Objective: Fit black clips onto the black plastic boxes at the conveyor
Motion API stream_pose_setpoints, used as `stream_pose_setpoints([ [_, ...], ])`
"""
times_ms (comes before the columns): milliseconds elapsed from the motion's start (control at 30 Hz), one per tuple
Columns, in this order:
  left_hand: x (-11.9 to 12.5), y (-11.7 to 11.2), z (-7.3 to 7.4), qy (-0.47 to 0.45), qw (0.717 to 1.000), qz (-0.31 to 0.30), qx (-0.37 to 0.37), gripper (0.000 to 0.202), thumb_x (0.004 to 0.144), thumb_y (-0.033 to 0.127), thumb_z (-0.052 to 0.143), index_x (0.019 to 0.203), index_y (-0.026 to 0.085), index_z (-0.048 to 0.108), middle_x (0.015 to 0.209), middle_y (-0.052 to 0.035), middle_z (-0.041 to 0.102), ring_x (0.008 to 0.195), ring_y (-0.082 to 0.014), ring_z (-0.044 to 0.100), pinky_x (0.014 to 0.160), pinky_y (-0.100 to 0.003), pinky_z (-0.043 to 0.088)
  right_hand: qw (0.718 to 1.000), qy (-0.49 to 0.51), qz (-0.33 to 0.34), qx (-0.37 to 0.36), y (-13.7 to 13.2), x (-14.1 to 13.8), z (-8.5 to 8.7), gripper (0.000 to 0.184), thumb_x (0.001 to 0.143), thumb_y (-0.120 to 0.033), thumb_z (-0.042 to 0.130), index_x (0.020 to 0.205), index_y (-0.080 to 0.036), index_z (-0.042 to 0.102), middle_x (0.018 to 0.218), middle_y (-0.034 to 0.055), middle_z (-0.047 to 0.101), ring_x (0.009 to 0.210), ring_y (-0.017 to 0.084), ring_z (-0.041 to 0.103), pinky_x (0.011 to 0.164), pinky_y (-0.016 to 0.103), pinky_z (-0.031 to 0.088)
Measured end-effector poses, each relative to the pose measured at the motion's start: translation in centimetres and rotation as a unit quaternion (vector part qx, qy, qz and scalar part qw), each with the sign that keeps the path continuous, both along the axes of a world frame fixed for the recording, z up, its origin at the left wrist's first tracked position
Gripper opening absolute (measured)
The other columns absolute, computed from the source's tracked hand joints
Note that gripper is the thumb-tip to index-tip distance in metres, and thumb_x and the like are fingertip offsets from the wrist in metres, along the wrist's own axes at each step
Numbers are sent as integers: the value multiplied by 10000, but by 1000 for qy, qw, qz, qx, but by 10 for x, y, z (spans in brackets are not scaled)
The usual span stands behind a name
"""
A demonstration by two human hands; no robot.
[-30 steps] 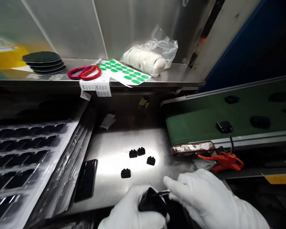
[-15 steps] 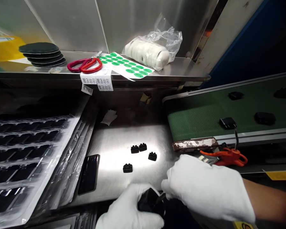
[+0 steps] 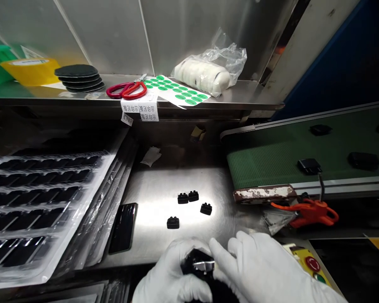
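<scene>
Left hand point(image 3: 173, 275), white glove: fingers curled around a small black part point(image 3: 198, 266) with a shiny metal strip, at the bottom edge of the view over the near rim of the steel table point(image 3: 164, 189). Right hand point(image 3: 262, 269), white glove: fingertips pinched on the same part from the right. Four small black caps point(image 3: 189, 204) lie loose on the table beyond the hands. Clear trays point(image 3: 41, 206) stacked left; green conveyor belt point(image 3: 271, 155) right, orange pliers point(image 3: 306, 210) below it
</scene>
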State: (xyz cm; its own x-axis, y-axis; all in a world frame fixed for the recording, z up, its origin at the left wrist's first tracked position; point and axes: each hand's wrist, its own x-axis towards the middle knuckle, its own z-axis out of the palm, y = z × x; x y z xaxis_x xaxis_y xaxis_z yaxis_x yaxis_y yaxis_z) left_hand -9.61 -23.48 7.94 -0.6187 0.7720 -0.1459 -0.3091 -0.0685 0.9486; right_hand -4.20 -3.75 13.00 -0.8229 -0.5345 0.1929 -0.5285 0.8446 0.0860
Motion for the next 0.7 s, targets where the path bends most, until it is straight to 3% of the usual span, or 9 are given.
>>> stream_pose_setpoints([
  [167,-4,6,5,24,999,-20,-23,294,615,197,863,866,161,714,775,-17,711,690,-170,635,659,-262,499,998,-63,1,27,8,3,6,239,876,-275,529,1089,-168,539,597,-2,555,473,173,444,447,336,189],
  [300,-5,8,7,6,1000,-25,-10,298,637,275,852,874,158,715,788,-30,713,688,-180,635,654,-273,501,997,-53,7,47,7,5,-3,319,863,-273,537,1159,-157,515,601,2,577,480,184,473,440,335,222],
  [433,-2,6,4,79,993,-32,-80,277,706,414,792,821,177,706,794,-17,691,726,-171,616,686,-259,485,997,-66,-7,46,0,5,-10,247,820,-300,591,1021,-156,565,563,0,576,434,173,459,439,334,232],
  [500,1,6,-2,112,988,-17,-107,322,726,486,757,824,186,692,814,-22,675,752,-177,607,697,-263,480,996,-77,-15,32,-2,3,-12,249,767,-290,638,971,-161,575,573,2,596,421,173,472,432,337,210],
  [600,7,9,-13,130,987,33,-84,399,780,580,657,822,183,662,802,-32,650,721,-167,597,677,-266,473,995,-90,-43,7,-6,0,-15,328,694,-242,687,996,-164,585,595,-2,627,424,192,522,425,345,146],
  [700,15,16,-26,127,987,85,-57,429,804,606,607,824,178,629,757,-29,630,654,-148,581,621,-257,465,984,-158,-78,7,-11,-3,-17,274,795,-249,623,1060,-181,598,598,4,647,424,201,539,442,348,94],
])
